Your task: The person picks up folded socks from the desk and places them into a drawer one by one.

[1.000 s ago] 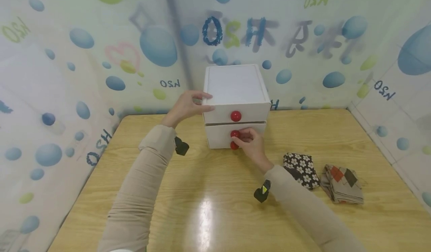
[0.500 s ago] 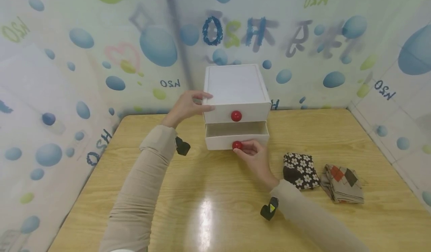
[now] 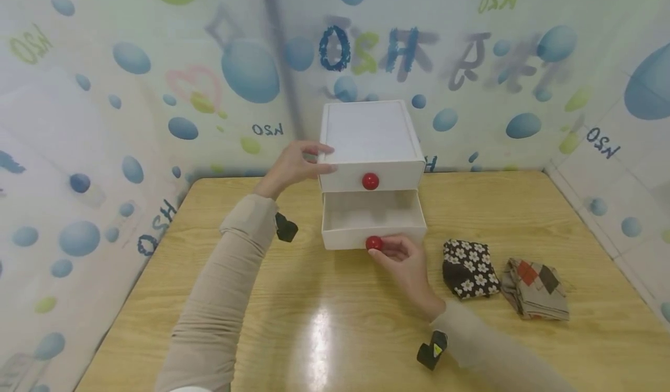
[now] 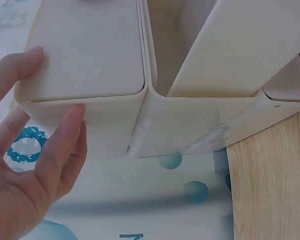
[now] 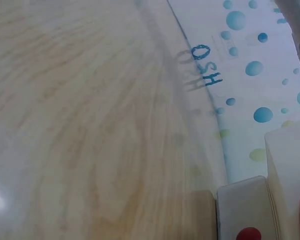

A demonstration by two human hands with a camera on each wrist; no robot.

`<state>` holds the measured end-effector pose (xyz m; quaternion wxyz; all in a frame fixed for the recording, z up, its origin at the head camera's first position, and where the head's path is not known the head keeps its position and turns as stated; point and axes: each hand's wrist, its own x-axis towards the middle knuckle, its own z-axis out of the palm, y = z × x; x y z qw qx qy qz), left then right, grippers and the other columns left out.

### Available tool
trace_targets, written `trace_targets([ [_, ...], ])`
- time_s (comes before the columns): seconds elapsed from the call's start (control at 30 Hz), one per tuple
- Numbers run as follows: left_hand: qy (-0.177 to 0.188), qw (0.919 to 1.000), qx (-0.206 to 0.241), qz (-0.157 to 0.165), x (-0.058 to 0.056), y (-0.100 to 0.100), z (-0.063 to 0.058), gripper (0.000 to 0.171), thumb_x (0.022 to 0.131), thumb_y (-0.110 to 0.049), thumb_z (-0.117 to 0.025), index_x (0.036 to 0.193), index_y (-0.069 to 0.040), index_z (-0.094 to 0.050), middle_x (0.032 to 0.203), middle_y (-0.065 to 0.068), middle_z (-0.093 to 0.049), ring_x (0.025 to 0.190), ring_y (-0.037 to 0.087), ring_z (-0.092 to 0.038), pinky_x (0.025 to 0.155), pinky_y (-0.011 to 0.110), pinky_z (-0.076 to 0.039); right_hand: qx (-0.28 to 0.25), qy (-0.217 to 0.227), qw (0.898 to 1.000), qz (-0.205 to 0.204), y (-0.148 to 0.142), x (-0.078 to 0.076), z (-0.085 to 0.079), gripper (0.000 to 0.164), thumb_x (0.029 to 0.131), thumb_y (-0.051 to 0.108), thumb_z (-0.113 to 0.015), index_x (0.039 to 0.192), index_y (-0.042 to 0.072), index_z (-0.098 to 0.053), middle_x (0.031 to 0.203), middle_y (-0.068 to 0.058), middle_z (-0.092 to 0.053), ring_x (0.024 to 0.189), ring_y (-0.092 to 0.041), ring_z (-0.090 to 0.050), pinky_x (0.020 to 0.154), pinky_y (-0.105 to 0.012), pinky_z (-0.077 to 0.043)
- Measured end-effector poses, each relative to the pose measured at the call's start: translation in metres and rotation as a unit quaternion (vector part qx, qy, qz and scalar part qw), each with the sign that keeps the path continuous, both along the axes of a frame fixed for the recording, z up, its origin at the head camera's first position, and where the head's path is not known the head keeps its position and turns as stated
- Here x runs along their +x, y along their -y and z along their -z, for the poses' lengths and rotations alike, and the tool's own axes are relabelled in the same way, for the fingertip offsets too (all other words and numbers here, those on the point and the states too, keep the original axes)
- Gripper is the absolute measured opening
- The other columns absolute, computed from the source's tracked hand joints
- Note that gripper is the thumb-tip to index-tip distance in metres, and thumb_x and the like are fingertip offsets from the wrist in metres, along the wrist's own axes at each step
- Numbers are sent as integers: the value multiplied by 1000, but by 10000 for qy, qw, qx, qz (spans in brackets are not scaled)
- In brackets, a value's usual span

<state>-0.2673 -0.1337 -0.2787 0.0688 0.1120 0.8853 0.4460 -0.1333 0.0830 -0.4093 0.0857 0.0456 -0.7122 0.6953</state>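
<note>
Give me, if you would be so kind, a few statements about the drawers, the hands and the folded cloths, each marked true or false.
1. The right hand has its grip on the red knob of the open drawer. True.
2. The top drawer is pulled out too. False: it is closed.
3. The left hand touches the white drawer unit. True.
4. The floral cloth lies inside the open drawer. False: it lies on the table.
5. The argyle cloth lies to the right of the floral cloth in the head view. True.
</note>
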Motion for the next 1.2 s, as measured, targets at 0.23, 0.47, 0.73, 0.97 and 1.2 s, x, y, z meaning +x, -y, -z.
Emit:
trace_targets([
  [0.23, 14, 10000, 31, 30, -1, 0, 0, 47, 71, -30, -74, 113, -14, -59, 118, 6, -47, 95, 21, -49, 74, 36, -51, -178, -522, 9985, 49, -2, 5, 26, 25, 70, 2, -73, 90, -4, -59, 89, -13, -62, 76, -16, -61, 69, -25, -52],
  [0.47, -58, 9999, -69, 50, 0, 0, -1, 46, 72, -31, -73, 114, -15, -59, 119, 6, -47, 94, 20, -50, 71, 33, -51, -461, -579, 9973, -12, -1, 17, 26, 24, 70, -1, -72, 91, -2, -60, 91, -15, -61, 76, -15, -61, 69, -25, -52],
  [0.73, -33, 9999, 4, 126, -1, 1, 0, 49, 71, -32, -74, 115, -15, -59, 119, 6, -47, 96, 21, -50, 69, 29, -51, -422, -365, 9984, 71, 1, 33, 24, 25, 67, -6, -72, 89, -8, -59, 87, -18, -61, 73, -14, -61, 68, -25, -52],
  [0.97, 38, 10000, 21, 88, -3, 1, 1, 50, 71, -32, -74, 115, -15, -58, 118, 6, -47, 95, 20, -50, 71, 31, -51, -432, -476, 9979, 52, 1, 40, 27, 26, 66, -8, -71, 88, -9, -58, 87, -20, -61, 73, -14, -61, 67, -25, -52],
  [1.2, 42, 9999, 74, 97, -2, 1, 0, 49, 72, -30, -74, 116, -14, -58, 116, 7, -47, 92, 22, -52, 72, 34, -51, -529, -430, 9977, 55, 2, 46, 27, 27, 65, -9, -71, 89, -10, -58, 87, -19, -61, 73, -14, -62, 68, -25, -52],
])
